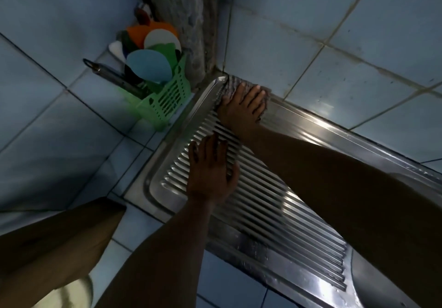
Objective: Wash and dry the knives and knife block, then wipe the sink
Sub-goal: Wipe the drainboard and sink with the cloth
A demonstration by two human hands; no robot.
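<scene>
The steel sink's ribbed drainboard (275, 200) runs from the far corner toward the lower right. My right hand (241, 109) presses flat, fingers straight, on a grey cloth (233, 85) at the drainboard's far corner by the wall. Only the cloth's edges show around the fingers. My left hand (210, 171) rests flat on the ribs nearer to me, holding nothing. A green plastic holder (167, 99) stands on the tiled counter left of the sink, with coloured utensils and a steel handle (112, 75) sticking out. No knife blade is plainly visible.
Blue wall tiles (334, 44) rise right behind the sink's back rim. Tiled counter (59, 128) spreads to the left. A rough grey column (191, 21) stands in the corner behind the holder. The basin's edge shows at the lower right.
</scene>
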